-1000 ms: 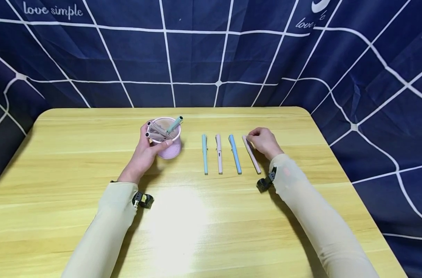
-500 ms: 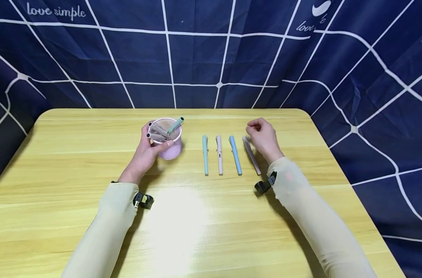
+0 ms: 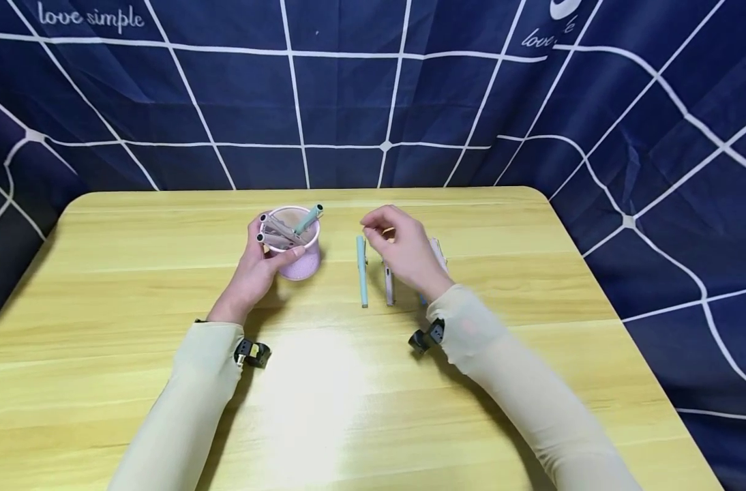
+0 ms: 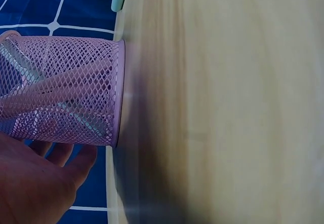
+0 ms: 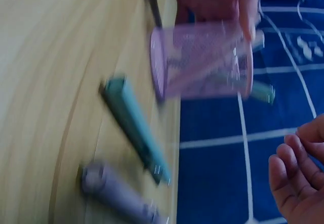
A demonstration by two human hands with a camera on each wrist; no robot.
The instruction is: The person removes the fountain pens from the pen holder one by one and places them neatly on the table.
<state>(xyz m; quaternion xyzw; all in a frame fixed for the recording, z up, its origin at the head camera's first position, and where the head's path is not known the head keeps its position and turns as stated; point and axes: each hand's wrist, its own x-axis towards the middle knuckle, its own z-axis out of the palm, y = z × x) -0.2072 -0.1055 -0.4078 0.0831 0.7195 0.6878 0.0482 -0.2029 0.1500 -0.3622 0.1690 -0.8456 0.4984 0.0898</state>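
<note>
My left hand (image 3: 250, 276) grips the side of a pink mesh pen holder (image 3: 301, 266) on the left, thumb along its near side. Several pens lean inside it, one of them green (image 3: 309, 219). On the table to its right lie a teal pen (image 3: 362, 273) and a lilac pen (image 3: 389, 286). My right hand (image 3: 406, 252) hovers above the lilac pen with bent fingers and holds nothing. It hides most of a blue pen (image 3: 423, 299) and part of a pale pink pen (image 3: 437, 252). In the right wrist view the fingers (image 5: 293, 171) appear without any object.
The wooden table (image 3: 324, 423) has a bright glare patch in front of the pens. A dark blue curtain with white lines (image 3: 342, 88) hangs behind it and along the right side. A small black camera (image 3: 427, 337) sits on the right wrist.
My right hand has let go of the pale pink pen at the right end of the row, lifted, and moved left over the lilac pen. The left hand and pen holder stay put.
</note>
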